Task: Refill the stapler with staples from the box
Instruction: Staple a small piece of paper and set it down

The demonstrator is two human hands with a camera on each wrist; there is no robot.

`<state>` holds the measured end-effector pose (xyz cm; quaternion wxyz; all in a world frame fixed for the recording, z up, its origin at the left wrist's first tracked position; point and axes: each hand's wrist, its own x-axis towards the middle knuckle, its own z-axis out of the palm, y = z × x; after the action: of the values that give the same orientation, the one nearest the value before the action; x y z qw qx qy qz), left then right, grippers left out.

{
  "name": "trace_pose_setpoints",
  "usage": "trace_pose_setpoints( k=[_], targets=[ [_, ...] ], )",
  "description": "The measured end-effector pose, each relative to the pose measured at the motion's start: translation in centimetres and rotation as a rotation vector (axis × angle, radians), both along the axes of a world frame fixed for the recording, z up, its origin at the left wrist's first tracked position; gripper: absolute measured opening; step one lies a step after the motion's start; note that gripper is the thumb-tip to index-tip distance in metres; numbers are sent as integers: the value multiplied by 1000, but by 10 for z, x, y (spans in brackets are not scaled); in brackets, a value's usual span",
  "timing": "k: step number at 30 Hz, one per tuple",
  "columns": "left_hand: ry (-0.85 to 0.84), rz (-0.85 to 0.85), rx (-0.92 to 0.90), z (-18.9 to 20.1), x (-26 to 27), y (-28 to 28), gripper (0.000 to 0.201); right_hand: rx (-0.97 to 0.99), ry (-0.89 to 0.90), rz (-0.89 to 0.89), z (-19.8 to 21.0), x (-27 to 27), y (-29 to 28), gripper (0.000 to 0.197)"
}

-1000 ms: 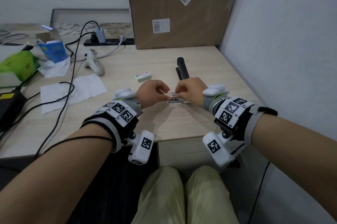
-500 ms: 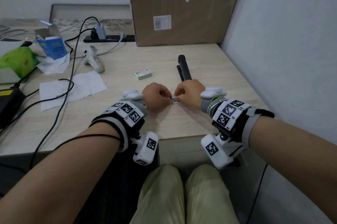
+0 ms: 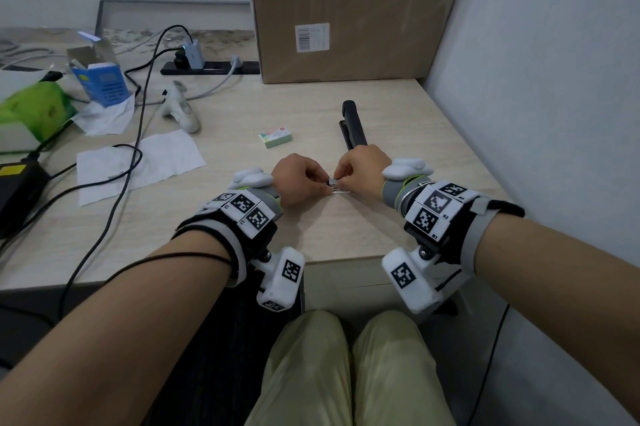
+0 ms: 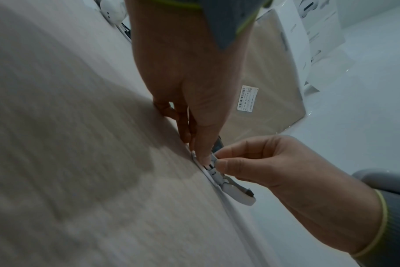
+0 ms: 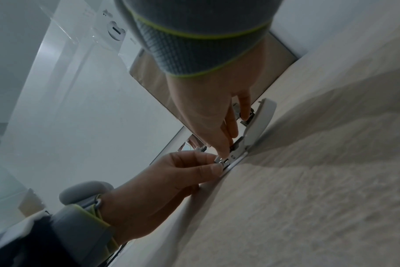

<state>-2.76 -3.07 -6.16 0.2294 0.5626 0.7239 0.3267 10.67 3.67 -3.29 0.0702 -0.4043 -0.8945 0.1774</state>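
Observation:
A small white stapler (image 3: 338,190) lies opened out on the table's front middle, mostly hidden by my two hands. My left hand (image 3: 322,183) pinches a small silver piece, seemingly a strip of staples (image 5: 218,160), at the end of the stapler's metal channel. My right hand (image 3: 343,176) grips the stapler (image 5: 259,124), one fingertip pressing down beside the silver piece and other fingers on the far end. The left wrist view has both hands meeting on the stapler (image 4: 237,196). The small green and white staple box (image 3: 276,136) lies behind my hands, untouched.
A long black object (image 3: 353,124) lies just behind my right hand. A large cardboard box (image 3: 346,10) stands at the back, with a wall on the right. Cables (image 3: 114,162), paper tissue (image 3: 145,162), a white controller (image 3: 180,107) and a blue carton (image 3: 102,82) lie at the left.
Both hands have closed in over the stapler, so that it is more hidden now. The fingertips of the two hands have come together on its metal part.

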Motion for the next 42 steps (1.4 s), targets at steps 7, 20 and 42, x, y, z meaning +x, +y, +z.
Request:
trace_pose_setpoints(
  k=[7,20,42],
  targets=[
    [-1,-5,1,1,0,0,22,-47,27,-6,0,0,2,10],
    [-13,-23,-19,0,-2,0,24,-23,-81,34,7,3,1,18],
    [65,-37,-66,0,-8,-1,17,-46,-99,-58,4,73,32,39]
  ],
)
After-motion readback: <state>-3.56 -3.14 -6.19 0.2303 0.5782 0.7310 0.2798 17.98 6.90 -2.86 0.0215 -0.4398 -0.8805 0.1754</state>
